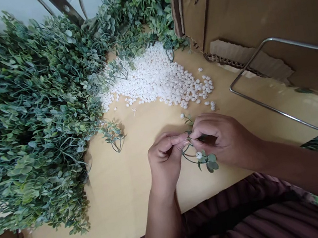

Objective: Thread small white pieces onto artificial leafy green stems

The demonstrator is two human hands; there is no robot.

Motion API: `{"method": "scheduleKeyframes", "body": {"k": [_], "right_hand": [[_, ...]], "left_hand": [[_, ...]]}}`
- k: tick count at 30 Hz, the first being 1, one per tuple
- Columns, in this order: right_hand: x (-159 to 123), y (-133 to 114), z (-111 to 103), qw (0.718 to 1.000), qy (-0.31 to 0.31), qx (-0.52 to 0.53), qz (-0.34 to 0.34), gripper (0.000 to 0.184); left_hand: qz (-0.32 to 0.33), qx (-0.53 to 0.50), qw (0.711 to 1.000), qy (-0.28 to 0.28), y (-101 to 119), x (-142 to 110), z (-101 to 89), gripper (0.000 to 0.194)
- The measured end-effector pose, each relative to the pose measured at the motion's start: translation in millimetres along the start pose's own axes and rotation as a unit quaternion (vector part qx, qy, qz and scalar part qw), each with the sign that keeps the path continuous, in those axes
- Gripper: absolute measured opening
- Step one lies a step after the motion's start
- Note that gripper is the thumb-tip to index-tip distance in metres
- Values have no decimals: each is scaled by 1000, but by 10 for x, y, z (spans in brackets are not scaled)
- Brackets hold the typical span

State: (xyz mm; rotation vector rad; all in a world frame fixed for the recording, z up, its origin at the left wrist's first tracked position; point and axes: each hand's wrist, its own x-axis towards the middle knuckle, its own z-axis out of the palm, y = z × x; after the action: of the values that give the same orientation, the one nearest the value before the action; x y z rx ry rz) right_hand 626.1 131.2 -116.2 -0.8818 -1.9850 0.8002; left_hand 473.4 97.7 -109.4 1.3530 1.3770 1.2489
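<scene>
Between my two hands is an artificial leaf sprig (211, 161), with green stems and small rounded leaves. One white bead-like berry (199, 155) sits on its lower branch, and another white berry (182, 116) shows at its upper end. My left hand (165, 154) pinches the stem between thumb and forefinger. Close against it, my right hand (223, 136) is closed in a pinch at the same spot on the sprig. Whatever lies between the right fingertips is hidden. A heap of white berries (157, 76) lies on the table just beyond the hands.
A large pile of artificial greenery (29, 117) covers the left side, with more greenery (140, 11) behind. One loose sprig (113, 135) lies on the tan tabletop (124, 199). At right stand a cardboard box (261, 2) and a bent metal frame (276, 106).
</scene>
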Motion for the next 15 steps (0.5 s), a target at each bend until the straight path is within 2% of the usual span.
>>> {"method": "scheduleKeyframes", "body": {"k": [7,11,13,15], "right_hand": [[-14,14,-15,999,-23,35,33,17],[28,27,-21,995,-41,61,62,14],[16,4,-64,991,-59,84,85,12],[-80,-33,-157,986,-91,102,95,12]], "left_hand": [[-46,-29,998,-31,-7,47,-3,7],[-32,-16,999,-36,32,41,13,6],[-6,25,999,-23,65,29,-42,9],[24,93,995,29,94,9,-185,11]]}}
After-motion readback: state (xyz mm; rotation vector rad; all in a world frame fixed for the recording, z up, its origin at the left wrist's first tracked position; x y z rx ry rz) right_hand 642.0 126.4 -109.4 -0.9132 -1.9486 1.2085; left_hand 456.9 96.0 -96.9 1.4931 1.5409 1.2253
